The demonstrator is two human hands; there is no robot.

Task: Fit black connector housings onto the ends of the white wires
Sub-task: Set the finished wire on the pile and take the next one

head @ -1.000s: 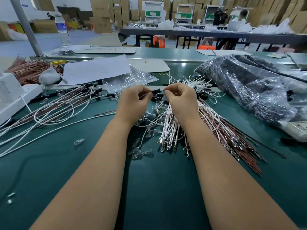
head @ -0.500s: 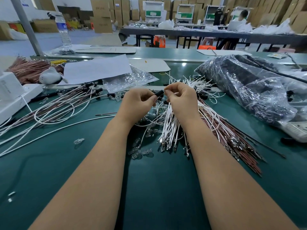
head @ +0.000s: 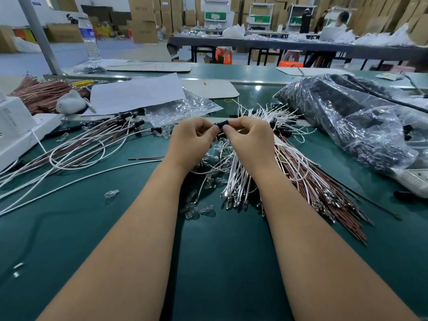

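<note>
2 hands (head: pixel 228 141) pinch black housing (head: pixel 221 123) w/ fingers.

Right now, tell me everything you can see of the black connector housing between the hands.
The black connector housing is a small, dark, roughly cylindrical piece, apparently plastic, lying about level and crosswise. It is held up above the green table, over the pile of white wires. The left hand pinches one end and the right hand pinches the other, so fingertips cover much of it. Whether a wire already sits inside it cannot be told.
</note>
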